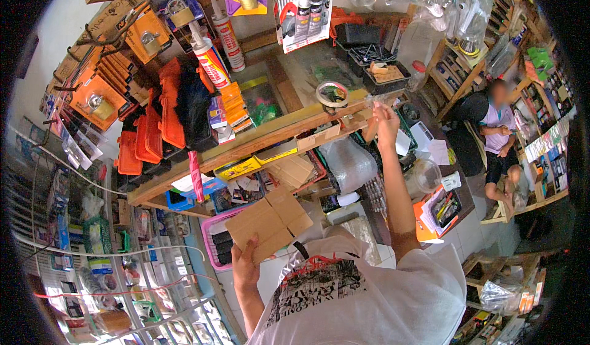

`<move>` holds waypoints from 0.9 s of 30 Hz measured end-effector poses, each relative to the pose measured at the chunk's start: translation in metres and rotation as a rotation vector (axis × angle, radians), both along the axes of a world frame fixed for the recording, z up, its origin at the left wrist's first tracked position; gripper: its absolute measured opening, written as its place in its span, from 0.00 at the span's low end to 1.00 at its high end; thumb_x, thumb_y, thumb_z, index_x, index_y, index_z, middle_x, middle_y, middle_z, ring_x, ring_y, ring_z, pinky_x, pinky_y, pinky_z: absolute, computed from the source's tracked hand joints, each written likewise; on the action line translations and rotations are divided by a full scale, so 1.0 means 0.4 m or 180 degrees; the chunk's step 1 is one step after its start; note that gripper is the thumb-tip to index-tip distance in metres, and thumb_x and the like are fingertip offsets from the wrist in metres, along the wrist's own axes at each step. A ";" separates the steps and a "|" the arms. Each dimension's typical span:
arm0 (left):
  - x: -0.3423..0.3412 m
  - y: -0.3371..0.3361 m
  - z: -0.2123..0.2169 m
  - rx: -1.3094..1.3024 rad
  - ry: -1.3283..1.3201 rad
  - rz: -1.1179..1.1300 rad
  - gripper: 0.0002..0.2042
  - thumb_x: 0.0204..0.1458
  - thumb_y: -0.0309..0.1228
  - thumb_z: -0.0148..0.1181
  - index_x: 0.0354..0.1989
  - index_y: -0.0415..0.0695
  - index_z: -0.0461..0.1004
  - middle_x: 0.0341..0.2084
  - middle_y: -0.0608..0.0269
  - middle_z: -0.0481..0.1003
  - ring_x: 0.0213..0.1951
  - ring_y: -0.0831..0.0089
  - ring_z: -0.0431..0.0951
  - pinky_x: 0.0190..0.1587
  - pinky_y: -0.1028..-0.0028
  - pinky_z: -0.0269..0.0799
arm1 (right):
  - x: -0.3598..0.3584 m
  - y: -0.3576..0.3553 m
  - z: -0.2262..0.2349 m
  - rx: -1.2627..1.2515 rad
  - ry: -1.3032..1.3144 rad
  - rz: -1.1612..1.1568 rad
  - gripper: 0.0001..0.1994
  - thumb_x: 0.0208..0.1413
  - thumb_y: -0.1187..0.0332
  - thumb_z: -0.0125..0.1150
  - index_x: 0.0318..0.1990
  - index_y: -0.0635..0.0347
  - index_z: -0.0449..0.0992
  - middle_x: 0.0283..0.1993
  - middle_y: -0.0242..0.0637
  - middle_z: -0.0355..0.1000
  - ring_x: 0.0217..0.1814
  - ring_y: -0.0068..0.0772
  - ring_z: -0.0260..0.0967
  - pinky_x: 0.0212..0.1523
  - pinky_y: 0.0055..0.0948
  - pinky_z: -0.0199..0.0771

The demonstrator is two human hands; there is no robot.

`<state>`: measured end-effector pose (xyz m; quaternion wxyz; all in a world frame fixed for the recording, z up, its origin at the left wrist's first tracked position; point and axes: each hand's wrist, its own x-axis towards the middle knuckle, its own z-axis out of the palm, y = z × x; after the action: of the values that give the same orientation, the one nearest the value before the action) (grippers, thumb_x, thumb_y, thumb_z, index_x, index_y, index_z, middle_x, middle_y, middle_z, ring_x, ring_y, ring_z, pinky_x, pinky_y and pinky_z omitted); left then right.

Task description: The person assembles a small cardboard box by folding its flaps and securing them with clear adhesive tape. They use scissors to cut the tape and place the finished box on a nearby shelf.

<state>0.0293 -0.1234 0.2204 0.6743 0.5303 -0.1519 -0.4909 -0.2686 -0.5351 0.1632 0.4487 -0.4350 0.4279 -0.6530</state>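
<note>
Left hand (247,256) grips the lower edge of a brown cardboard piece (270,222), held before the chest, just beside a pink basket (206,233) with dark bundles inside. Right hand (386,122) raised at the wooden rail (258,142), fingertips drawn together near a tape roll (332,104); cannot tell whether they pinch anything. Behind the rail, one black tray (356,61) of dark nails or screws, a second black tray (390,87) of small tan pieces

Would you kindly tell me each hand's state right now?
Left hand: closed on a brown cardboard piece.
Right hand: fingers bent near the tape roll; grip unclear.
</note>
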 end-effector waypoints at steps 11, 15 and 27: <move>-0.038 -0.042 0.046 -0.0045 -0.0226 0.0040 0.18 0.62 0.32 0.57 0.53 0.30 0.68 0.40 0.49 0.78 0.32 0.62 0.82 0.26 0.68 0.79 | -0.043 -0.003 0.010 -0.0296 0.0697 0.0019 0.14 0.63 0.62 0.62 0.46 0.65 0.81 0.44 0.34 0.79 0.43 0.22 0.73 0.44 0.22 0.70; -0.037 -0.052 0.042 -0.0014 -0.0222 -0.0087 0.18 0.62 0.32 0.58 0.53 0.30 0.68 0.39 0.49 0.78 0.32 0.62 0.83 0.27 0.68 0.80 | -0.051 -0.022 0.027 0.0091 0.0858 0.0134 0.14 0.61 0.62 0.62 0.45 0.64 0.82 0.40 0.32 0.80 0.38 0.22 0.72 0.43 0.22 0.69; -0.058 -0.065 0.070 0.0097 -0.0340 -0.0034 0.20 0.61 0.34 0.58 0.53 0.29 0.68 0.39 0.49 0.79 0.32 0.63 0.83 0.27 0.69 0.81 | -0.043 -0.053 0.040 -0.0331 0.2392 -0.0710 0.15 0.57 0.59 0.65 0.36 0.65 0.81 0.28 0.44 0.77 0.29 0.41 0.75 0.35 0.38 0.73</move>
<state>0.0063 -0.1493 0.2485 0.6544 0.5652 -0.1831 -0.4678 -0.2860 -0.5564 0.1792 0.1645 -0.6167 0.5732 -0.5139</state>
